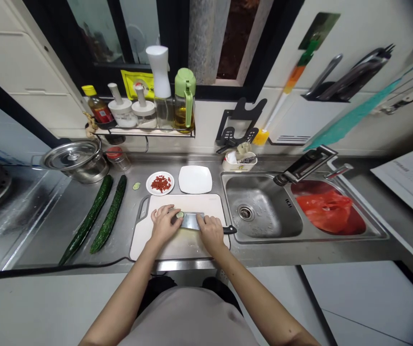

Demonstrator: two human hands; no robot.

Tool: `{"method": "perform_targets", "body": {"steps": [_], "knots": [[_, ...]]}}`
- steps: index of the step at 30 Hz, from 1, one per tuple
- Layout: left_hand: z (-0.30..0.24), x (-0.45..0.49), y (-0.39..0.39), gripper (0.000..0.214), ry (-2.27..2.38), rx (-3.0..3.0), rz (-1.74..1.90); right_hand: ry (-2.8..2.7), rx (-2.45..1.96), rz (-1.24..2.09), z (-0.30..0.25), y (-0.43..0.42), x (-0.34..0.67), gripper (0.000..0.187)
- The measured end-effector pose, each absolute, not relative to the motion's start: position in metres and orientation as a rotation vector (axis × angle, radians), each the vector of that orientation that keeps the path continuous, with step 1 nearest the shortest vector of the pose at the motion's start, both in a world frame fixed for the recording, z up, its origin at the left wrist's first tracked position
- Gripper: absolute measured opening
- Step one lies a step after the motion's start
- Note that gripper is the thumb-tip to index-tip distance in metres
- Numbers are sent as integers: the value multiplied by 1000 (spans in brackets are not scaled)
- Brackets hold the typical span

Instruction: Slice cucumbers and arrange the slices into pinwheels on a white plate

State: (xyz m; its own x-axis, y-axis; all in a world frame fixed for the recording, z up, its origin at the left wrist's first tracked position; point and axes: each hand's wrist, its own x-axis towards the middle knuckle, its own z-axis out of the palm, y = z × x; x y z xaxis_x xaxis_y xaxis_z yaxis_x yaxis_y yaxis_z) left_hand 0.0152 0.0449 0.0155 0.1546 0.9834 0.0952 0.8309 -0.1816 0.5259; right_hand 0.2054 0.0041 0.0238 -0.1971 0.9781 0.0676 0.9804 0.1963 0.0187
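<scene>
Over the white cutting board (206, 204), my right hand (211, 231) is closed on a kitchen knife (190, 221). Its thumb and fingers lie at the blade's handle end, and the black handle sticks out to the right. The blade points left and lies almost level. My left hand (164, 224) is closed at the blade's tip end, its thumb and fingertips on a small cut piece of cucumber (180, 215). Most of what lies under the left palm is hidden. Two whole cucumbers (88, 218) lie on the counter left of the board.
Behind the board are a plate of small red pieces (160, 183), a white square plate (195, 179) and a cucumber end (136, 186). A lidded steel pot (77, 158) stands left. Right is a sink (264, 206); a red bag (323, 209) fills its second basin. A black cable (55, 272) crosses the front edge.
</scene>
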Motion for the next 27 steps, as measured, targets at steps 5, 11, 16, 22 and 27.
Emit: {"method": "perform_targets", "body": {"steps": [5,11,16,22,27], "knots": [[21,16,54,28,1691,2011,558,-2375,-1884,-193,23,3,211,35],[20,10,61,29,1549,2075,487,-2406,-1846,-248,25,3,214,31],[25,6,67,32,1356,2280,364,-2438,-1819,-278,30,0,216,29],[35,10,69,35,1310,2292,256,-2440,-1806,-289,35,-2,219,27],[45,11,72,30,1288,2231,163,-2477,-1727,-300,36,-3,220,26]]}}
